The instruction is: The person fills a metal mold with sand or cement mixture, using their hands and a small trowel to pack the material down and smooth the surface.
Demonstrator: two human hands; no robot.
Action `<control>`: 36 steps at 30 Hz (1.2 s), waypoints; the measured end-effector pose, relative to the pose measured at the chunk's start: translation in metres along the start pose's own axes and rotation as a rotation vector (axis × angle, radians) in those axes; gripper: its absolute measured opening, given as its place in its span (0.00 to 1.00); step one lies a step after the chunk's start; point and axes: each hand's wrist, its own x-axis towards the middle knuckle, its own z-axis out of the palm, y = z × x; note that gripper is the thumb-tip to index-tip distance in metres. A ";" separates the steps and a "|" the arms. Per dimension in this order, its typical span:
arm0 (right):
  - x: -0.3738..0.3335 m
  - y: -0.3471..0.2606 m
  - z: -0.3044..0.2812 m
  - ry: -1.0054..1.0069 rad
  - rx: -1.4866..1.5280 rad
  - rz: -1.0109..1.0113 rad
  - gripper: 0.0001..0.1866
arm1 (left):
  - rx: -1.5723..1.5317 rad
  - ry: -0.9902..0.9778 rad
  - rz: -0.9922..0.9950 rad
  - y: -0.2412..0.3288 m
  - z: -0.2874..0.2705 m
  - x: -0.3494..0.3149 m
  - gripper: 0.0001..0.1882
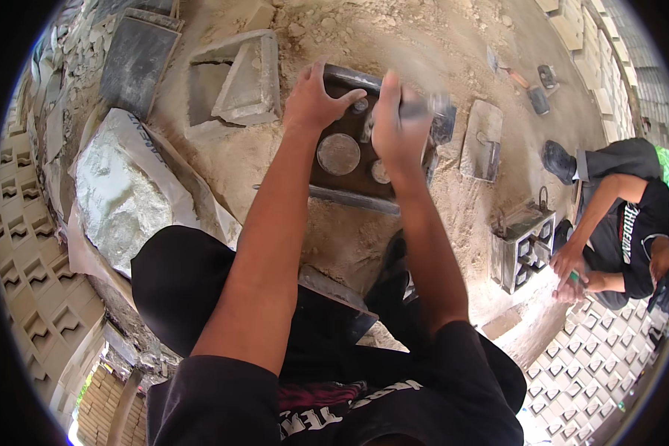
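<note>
A dark rectangular metal mould box (353,198) lies on the sandy ground in front of me. Its brown inside holds a large round disc (338,154) and smaller round pieces, one of them a pale disc (380,172) near my right wrist. My left hand (314,102) grips the box's far left corner, fingers over the rim and thumb stretched inward. Over the right side, my right hand (400,126) is smeared by motion, closed around something grey and blurred that I cannot make out. A dark block (443,124) shows just beyond it.
To the left lies an opened sack of pale powder (119,186). Beyond it are a dark slab (137,63) and a concrete frame (271,70). On the right are a flat plate (482,141), a trowel (516,77), a multi-cell mould (524,249) and a co-worker (621,215).
</note>
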 end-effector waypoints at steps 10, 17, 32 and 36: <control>0.058 -0.004 -0.008 -0.054 0.036 -0.018 0.24 | 0.002 0.023 -0.009 -0.006 0.004 0.000 0.55; 0.063 0.001 -0.011 -0.148 0.165 0.158 0.28 | -0.009 -0.010 0.004 -0.007 0.007 0.004 0.56; 0.011 -0.016 -0.034 -0.510 0.206 0.162 0.17 | -0.028 0.000 0.039 -0.014 0.012 0.007 0.58; 0.014 -0.022 -0.061 -0.656 0.167 0.059 0.17 | -0.017 0.029 0.022 -0.013 0.002 0.000 0.58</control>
